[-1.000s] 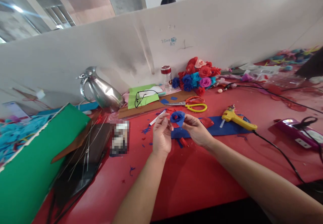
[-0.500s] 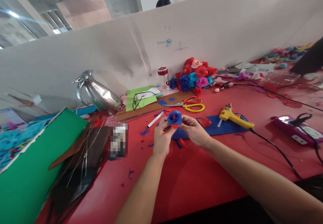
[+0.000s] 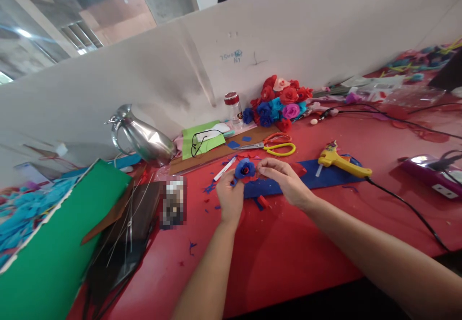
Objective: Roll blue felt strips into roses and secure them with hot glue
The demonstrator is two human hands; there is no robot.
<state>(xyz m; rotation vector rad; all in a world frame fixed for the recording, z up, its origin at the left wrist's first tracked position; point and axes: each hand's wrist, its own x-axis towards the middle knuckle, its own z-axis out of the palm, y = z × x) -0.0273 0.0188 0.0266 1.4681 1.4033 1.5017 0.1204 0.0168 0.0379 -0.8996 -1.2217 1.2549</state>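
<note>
A blue flower [image 3: 245, 168] with a dark red centre and some red at its lower edge is held above the red table. My left hand [image 3: 231, 196] grips it from below and the left, its fingers closed. Close by on the right, my right hand [image 3: 281, 176] has thumb and forefinger pinched beside the petals; whatever is between those fingertips is too small to make out. Beneath the hands lies a blue strip [image 3: 267, 188] with red pieces on it. The yellow glue gun [image 3: 339, 161] rests on the strip's right part.
Scissors [image 3: 281, 149], a white marker [image 3: 224, 169] and glasses [image 3: 199, 140] lie behind the hands. Farther back are a glass jar [image 3: 234, 108] and bunched flowers [image 3: 279, 101]. A metal jug [image 3: 144, 139] and green board [image 3: 68, 233] stand left; a purple power strip [image 3: 429, 173] lies right.
My right hand has drawn slightly away from the flower to the right. The flower has tilted and shifted a little left in my left hand. The camera view has shifted slightly.
</note>
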